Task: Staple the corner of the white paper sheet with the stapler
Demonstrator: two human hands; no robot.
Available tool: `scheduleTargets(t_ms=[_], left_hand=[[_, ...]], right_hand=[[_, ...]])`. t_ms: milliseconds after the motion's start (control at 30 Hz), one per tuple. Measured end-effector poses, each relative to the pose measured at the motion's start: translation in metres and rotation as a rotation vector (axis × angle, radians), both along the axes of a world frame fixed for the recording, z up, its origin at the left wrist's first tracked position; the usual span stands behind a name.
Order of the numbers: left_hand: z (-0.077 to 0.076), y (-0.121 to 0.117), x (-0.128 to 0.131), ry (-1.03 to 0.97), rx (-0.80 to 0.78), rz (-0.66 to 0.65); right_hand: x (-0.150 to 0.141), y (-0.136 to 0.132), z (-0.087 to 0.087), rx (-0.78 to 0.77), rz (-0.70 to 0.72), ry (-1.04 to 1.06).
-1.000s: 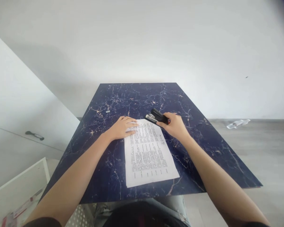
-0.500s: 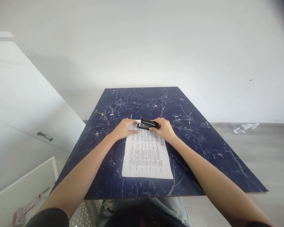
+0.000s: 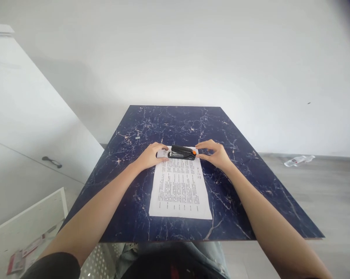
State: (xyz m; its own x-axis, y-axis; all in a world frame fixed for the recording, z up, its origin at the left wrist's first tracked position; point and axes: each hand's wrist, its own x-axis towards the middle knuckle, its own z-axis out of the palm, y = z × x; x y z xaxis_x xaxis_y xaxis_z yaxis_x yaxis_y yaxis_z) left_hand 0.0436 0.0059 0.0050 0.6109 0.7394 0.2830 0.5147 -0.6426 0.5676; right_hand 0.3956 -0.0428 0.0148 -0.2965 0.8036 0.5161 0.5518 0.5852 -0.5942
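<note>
A black stapler [image 3: 181, 153] with an orange rear end lies across the far part of a printed sheet of paper [image 3: 176, 190], its front to the left and its orange end to the right. The sheet lies on a dark blue, marble-patterned table [image 3: 166, 122]. The left hand [image 3: 150, 156] is at the sheet's far left corner, thumb and fingers parted, their tips near the stapler's front; whether they touch it I cannot tell. The right hand [image 3: 217, 155] is just right of the orange end, thumb and fingers spread, gripping nothing. A small grey strip [image 3: 137, 138] lies on the far left of the table. On the right, a clear plastic item [image 3: 298, 161] lies on the floor [image 3: 323, 197]; on the left stands a white cabinet [image 3: 23, 104] with a dark handle [image 3: 52, 162]
</note>
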Motion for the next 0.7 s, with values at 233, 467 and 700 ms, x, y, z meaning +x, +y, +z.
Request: scheduleTargets(t_ms=[233,467,700], left_hand=[[0.001,0.001,-0.002,-0.083,-0.136,0.02],[0.0,0.005,-0.004,-0.132,-0.192,0.012],[-0.003,0.008,-0.005,-0.157,-0.166,0.023]], right_hand=[[-0.001,0.013,-0.015,0.027,0.062,0.01],[0.004,0.013,-0.019,-0.031,0.106,-0.005],[0.001,0.008,-0.015,-0.039,0.038,0.01]])
